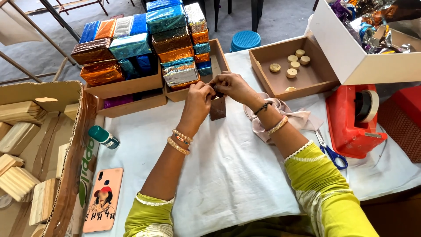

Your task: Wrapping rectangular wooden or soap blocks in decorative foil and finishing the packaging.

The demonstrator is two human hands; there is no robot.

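Craft workshop — foil-wrapped blocks (144,44), tape dispenser (353,120), wooden blocks (19,145).

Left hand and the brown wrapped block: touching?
Touching. The head view shows the left hand with its fingers closed on the top edge of the brown wrapped block, with no gap; the right hand pinches the same edge.

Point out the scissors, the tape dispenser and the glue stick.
scissors (334,156), head view, on the blue handle loops.
tape dispenser (346,120), head view, on its red body.
glue stick (103,137), head view, on the green tube's middle.
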